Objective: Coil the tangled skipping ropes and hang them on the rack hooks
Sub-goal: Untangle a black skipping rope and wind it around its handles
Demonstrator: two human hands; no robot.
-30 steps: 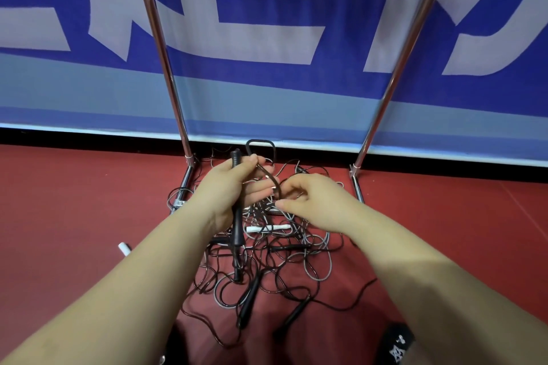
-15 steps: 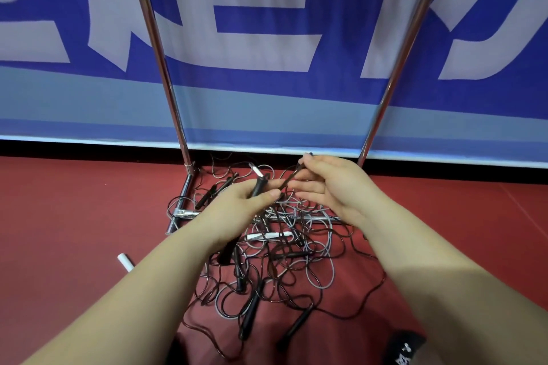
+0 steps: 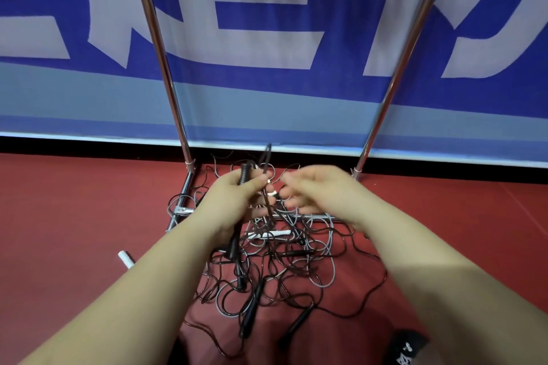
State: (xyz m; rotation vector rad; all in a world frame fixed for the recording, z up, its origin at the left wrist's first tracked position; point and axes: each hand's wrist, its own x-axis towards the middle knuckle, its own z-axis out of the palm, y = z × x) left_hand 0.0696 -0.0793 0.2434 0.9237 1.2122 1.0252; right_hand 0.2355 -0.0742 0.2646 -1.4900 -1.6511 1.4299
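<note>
A tangle of thin black and grey skipping ropes (image 3: 275, 270) with several black handles lies on the red floor at the foot of a chrome rack (image 3: 157, 38). My left hand (image 3: 231, 201) grips a black ribbed handle (image 3: 245, 172) and a loop of dark rope that sticks up above it. My right hand (image 3: 314, 190) is blurred, close beside the left, with its fingers curled toward the rope; whether it holds the rope is unclear. The rack's hooks are out of view above.
The rack's two slanted uprights (image 3: 406, 47) rise in front of a blue and white banner (image 3: 267, 24). Its base bars (image 3: 181, 201) lie under the ropes. A white handle (image 3: 124, 258) sticks out at the left. A black shoe (image 3: 406, 347) shows at the bottom right.
My left hand has risen slightly with the black handle, and a rope loop now stands above it. My right hand has come down and nearer to the left.
</note>
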